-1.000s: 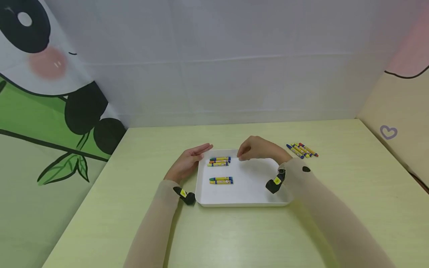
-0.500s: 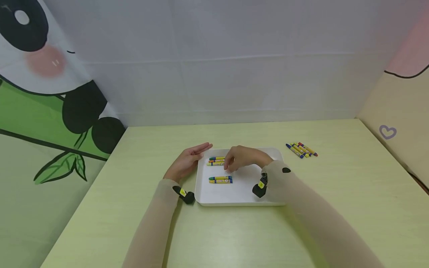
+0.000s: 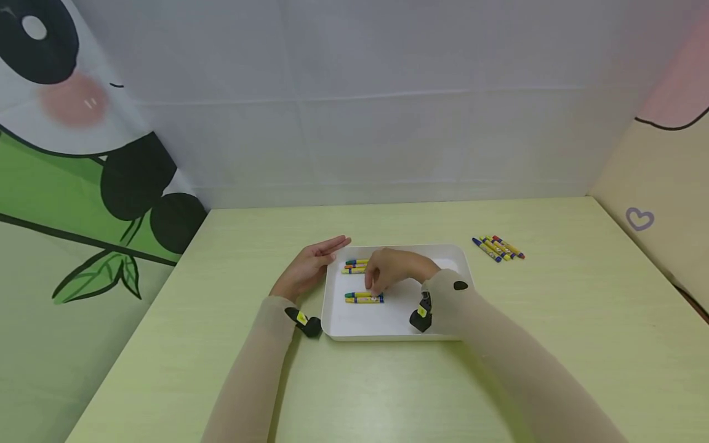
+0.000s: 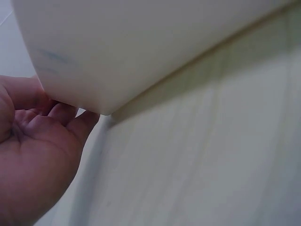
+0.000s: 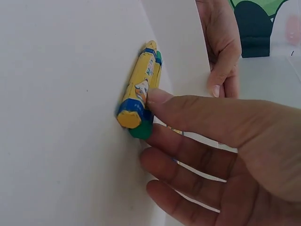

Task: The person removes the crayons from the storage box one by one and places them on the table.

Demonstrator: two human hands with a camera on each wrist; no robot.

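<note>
A white tray (image 3: 421,326) lies on the table, holding crayons in two groups. My right hand (image 3: 396,269) reaches over it; its thumb and index finger pinch the green crayon (image 5: 141,131), which lies against a yellow crayon (image 5: 136,87) in the nearer pair. The other fingers hang loosely below in the right wrist view. Behind that hand, partly covered by it, several crayons (image 3: 353,266) lie side by side near the tray's back left. My left hand (image 3: 307,266) rests against the tray's left wall, fingers stretched along its back corner and thumb at the rim.
Several more crayons (image 3: 498,248), with blue, yellow and red tips, lie on the pale wooden table (image 3: 554,295) to the right behind the tray. A light cloth wall (image 3: 388,141) stands at the back, and a printed cartoon panel (image 3: 111,184) at the left.
My right hand has moved left and toward me, from the tray's back edge to the nearer pair of crayons. My left hand has stayed at the tray's left side.
</note>
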